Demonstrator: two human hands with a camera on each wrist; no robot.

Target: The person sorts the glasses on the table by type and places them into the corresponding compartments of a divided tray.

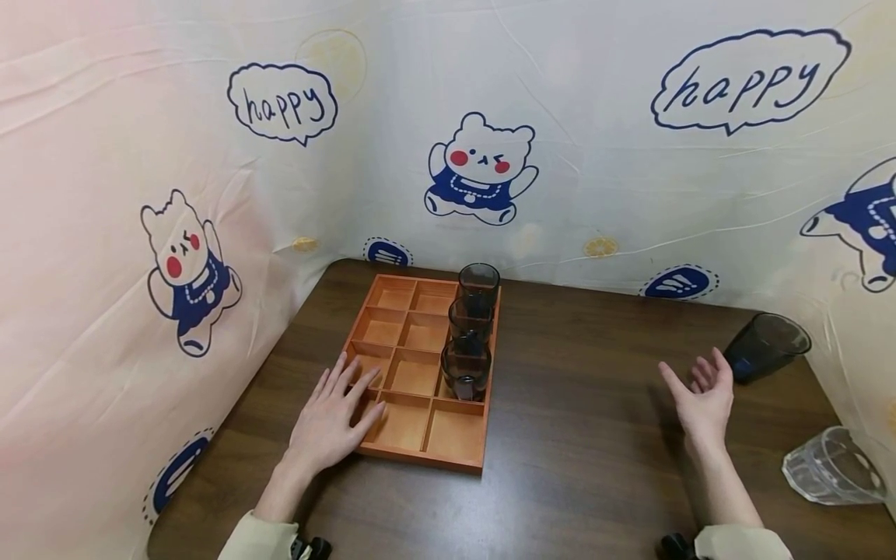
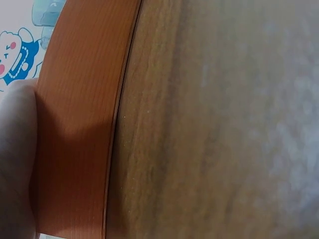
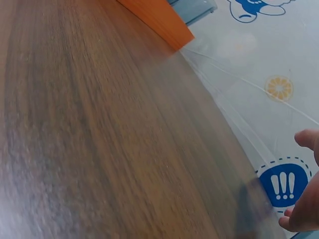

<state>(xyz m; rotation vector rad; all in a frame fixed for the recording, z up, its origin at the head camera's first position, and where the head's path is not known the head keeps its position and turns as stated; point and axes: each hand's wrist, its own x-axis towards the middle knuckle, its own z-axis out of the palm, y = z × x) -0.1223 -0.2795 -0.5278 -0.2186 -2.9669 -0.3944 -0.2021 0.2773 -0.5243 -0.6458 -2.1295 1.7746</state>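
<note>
My left hand (image 1: pixel 329 420) rests with spread fingers on the near left corner of an orange-brown wooden compartment tray (image 1: pixel 455 435). In the left wrist view, part of that hand (image 2: pixel 17 154) lies against the tray's side wall (image 2: pixel 79 124). Three dark tinted glasses stand in the tray's right column: a far one (image 1: pixel 479 284), a middle one (image 1: pixel 469 319) and a near one (image 1: pixel 466 369). On the right, my right hand (image 1: pixel 705 408) is beside another dark glass (image 1: pixel 766 346), thumb apart from the fingers. Whether its fingertips touch that glass I cannot tell.
A clear glass (image 1: pixel 833 467) sits near the right edge of the brown wooden table (image 1: pixel 574 435). Behind and at the left, pale printed cloth (image 1: pixel 574 155) borders the table.
</note>
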